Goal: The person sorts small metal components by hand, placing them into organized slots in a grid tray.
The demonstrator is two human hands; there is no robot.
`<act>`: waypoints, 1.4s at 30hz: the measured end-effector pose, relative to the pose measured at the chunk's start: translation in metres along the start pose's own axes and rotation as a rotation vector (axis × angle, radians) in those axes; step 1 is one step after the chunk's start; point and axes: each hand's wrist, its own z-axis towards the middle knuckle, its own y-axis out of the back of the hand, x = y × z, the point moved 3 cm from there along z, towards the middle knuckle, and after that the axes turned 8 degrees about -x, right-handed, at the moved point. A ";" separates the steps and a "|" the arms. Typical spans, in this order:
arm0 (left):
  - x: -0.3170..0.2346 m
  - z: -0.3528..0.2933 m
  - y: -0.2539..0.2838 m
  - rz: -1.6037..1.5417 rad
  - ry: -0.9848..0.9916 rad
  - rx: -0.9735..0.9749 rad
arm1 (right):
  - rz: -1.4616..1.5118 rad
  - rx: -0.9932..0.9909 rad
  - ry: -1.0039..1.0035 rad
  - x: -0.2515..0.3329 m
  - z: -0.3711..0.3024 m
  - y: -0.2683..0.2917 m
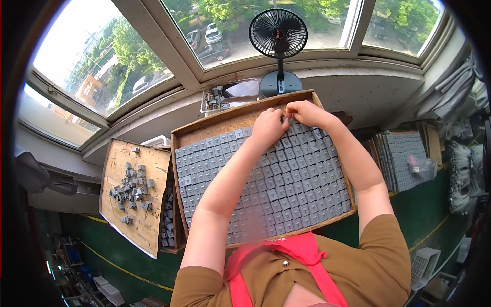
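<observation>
A wooden tray (176,134) lies in front of me, with rows of small grey blocks (266,179) standing close together in it. Both my hands meet near the tray's far side, over the last rows. My left hand (269,126) is closed, thumb and fingers pinched together. Close against it, my right hand (306,113) is closed too, with its fingertips bent down. Whatever sits between the fingertips is mostly hidden; a bit of grey shows there. The far strip of the tray shows bare brown wood.
To the left, a tan board (115,169) carries a heap of loose grey blocks (134,188), above a box of more blocks (168,220). A black fan (279,38) and a clear plastic box (240,89) stand by the window. Stacked trays (404,153) hold blocks at right.
</observation>
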 end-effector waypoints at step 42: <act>0.261 -0.341 0.210 0.566 0.828 -0.654 | 0.166 -0.553 0.110 -0.058 -0.027 0.013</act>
